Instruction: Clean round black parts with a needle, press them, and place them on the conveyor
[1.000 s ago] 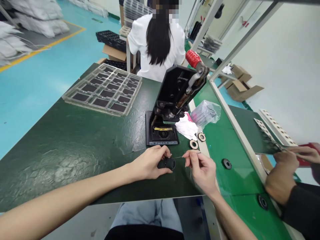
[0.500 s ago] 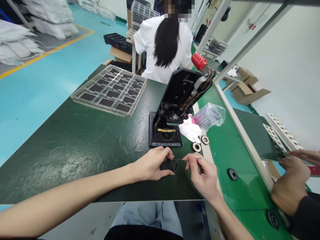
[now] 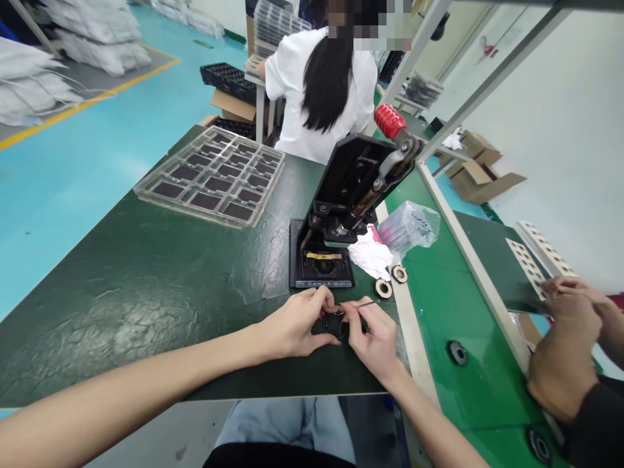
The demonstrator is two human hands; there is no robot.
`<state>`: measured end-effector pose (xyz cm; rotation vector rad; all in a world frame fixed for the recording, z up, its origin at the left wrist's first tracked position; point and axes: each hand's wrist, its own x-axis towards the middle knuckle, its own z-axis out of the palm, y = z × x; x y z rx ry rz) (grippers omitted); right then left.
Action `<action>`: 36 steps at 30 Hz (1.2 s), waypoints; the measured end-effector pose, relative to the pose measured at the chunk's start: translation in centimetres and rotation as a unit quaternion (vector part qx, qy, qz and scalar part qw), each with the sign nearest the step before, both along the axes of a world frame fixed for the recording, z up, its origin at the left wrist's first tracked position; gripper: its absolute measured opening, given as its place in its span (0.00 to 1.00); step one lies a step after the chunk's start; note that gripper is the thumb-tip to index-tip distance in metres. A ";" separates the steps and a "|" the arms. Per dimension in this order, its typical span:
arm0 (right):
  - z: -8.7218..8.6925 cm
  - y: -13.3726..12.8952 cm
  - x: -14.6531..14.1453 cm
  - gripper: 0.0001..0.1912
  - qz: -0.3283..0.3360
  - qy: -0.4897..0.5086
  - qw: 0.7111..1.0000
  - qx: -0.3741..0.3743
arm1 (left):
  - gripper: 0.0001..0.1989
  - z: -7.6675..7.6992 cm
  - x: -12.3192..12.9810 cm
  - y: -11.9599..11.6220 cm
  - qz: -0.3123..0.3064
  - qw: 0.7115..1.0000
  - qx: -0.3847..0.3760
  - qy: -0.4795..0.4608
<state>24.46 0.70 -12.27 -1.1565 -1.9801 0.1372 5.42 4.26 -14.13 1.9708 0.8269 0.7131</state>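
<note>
My left hand [image 3: 305, 322] is closed on a small round black part [image 3: 334, 325], held low over the near edge of the green table [image 3: 205, 312]. At the part's upper right, the fingertips of my right hand [image 3: 373, 335] pinch a thin dark rod-like tool [image 3: 366, 303]; its tip is hidden among the fingers. Just beyond both hands stands a black hand press [image 3: 320, 284] with its red-gripped lever [image 3: 390, 121] raised. A yellow strip [image 3: 324, 256] lies across the press bed. Two rings with tan faces, one [image 3: 383, 288] and another [image 3: 400, 274], rest right of the press.
A clear tray [image 3: 219, 185] of dark pads lies at the back left. White cloth [image 3: 371, 255] and a plastic bag [image 3: 410, 226] sit right of the press. Black rings [image 3: 457, 352] lie on the green belt [image 3: 441, 292]. A co-worker's hands [image 3: 568, 325] are at far right; another person [image 3: 326, 84] sits ahead.
My right hand has moved left with the thin tool, up against the black part. The black rings on the belt have shifted nearer. The co-worker's hands at the right have come together.
</note>
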 end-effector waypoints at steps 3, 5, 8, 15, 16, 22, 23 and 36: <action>-0.3 0.0 -0.2 0.12 0.016 -0.013 1.000 -0.011 | 0.27 0.0 0.0 0.0 0.006 1.000 -0.008 -0.003; -0.5 -0.1 -0.2 0.13 0.023 -0.014 0.999 -0.037 | 0.26 0.0 0.0 0.0 0.008 1.000 -0.009 -0.005; -0.6 -0.3 0.1 0.15 -0.005 0.044 0.996 -0.081 | 0.26 -0.1 -0.1 0.0 0.011 1.000 0.001 -0.001; -0.9 0.0 0.4 0.22 -0.071 0.235 0.942 -0.227 | 0.27 0.1 -0.3 0.1 0.014 1.000 0.006 0.017; -1.0 0.2 0.3 0.23 -0.069 0.252 0.935 -0.239 | 0.27 0.1 -0.3 0.2 0.017 1.000 0.007 0.018; 0.3 0.2 1.7 0.24 -0.149 0.355 0.904 -0.185 | 0.25 0.2 -0.6 0.5 0.013 0.999 0.037 0.017; 0.9 -0.5 2.7 0.23 -0.182 0.350 0.908 -0.140 | 0.24 0.1 -0.6 0.5 0.015 0.999 0.049 0.015; 0.1 -15.1 17.3 0.17 -0.456 -0.065 0.887 -0.028 | 0.19 0.0 -1.5 1.2 0.032 0.989 0.138 0.042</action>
